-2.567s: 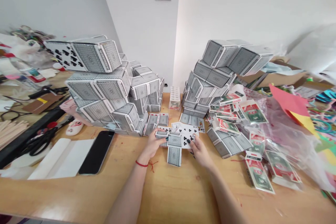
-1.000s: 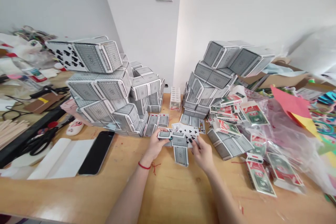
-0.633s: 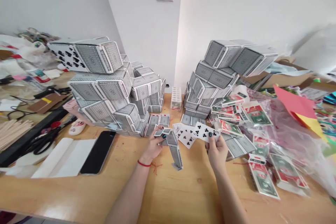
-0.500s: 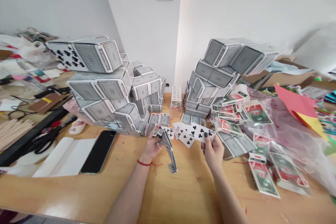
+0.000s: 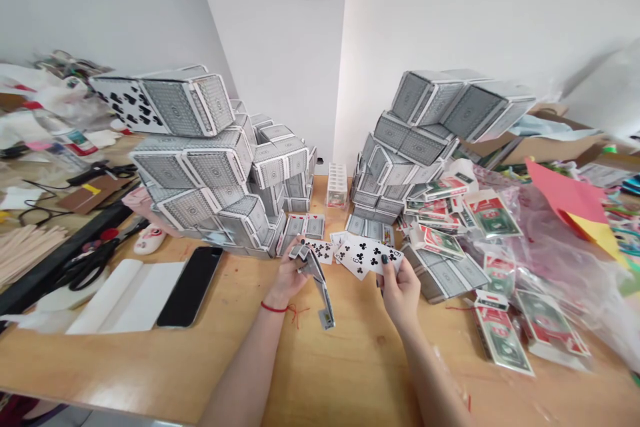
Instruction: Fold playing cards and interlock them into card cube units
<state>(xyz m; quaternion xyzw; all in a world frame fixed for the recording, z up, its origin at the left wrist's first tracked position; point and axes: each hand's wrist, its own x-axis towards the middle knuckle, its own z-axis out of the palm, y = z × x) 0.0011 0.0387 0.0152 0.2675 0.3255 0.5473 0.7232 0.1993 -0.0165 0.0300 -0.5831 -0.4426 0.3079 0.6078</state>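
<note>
My left hand (image 5: 286,279), with a red string at the wrist, is closed on a folded assembly of playing cards (image 5: 320,287) that hangs down at a tilt. My right hand (image 5: 401,293) pinches the right end of a long face-up club card strip (image 5: 371,253), marked with a 9 and a 6. Beneath that strip, loose club cards (image 5: 352,267) lie spread on the table. Grey-backed folded cards (image 5: 300,232) lie just beyond my left hand, and more folded card pieces (image 5: 447,275) rest right of my right hand.
Stacked blocks of grey-backed cards rise on the left (image 5: 210,167) and right (image 5: 417,137). A black phone (image 5: 190,287) and white paper (image 5: 127,297) lie left. Red-green card boxes (image 5: 503,340) and plastic wrap (image 5: 565,233) crowd the right. Black scissors (image 5: 90,263) lie far left.
My right hand has moved slightly left with the club card strip, which sits lower over the loose cards. My left hand and its folded cards have barely moved.
</note>
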